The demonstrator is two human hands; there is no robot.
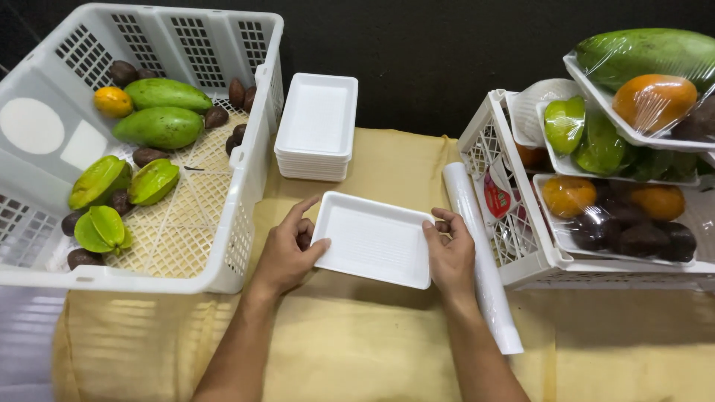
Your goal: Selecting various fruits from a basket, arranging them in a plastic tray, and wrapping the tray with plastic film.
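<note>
An empty white foam tray (pixel 375 238) lies on the tan cloth (pixel 357 335), gripped at both short ends: the left hand (pixel 287 249) pinches its left edge with thumb on the rim, and the right hand (pixel 449 253) clasps its right edge. Behind the tray stands a stack of matching trays (pixel 317 125). Left of it sits a white crate (pixel 246 186) with loose fruit; right of it lies a film roll (pixel 480 260) beside a crate of wrapped fruit trays (pixel 521 253).
</note>
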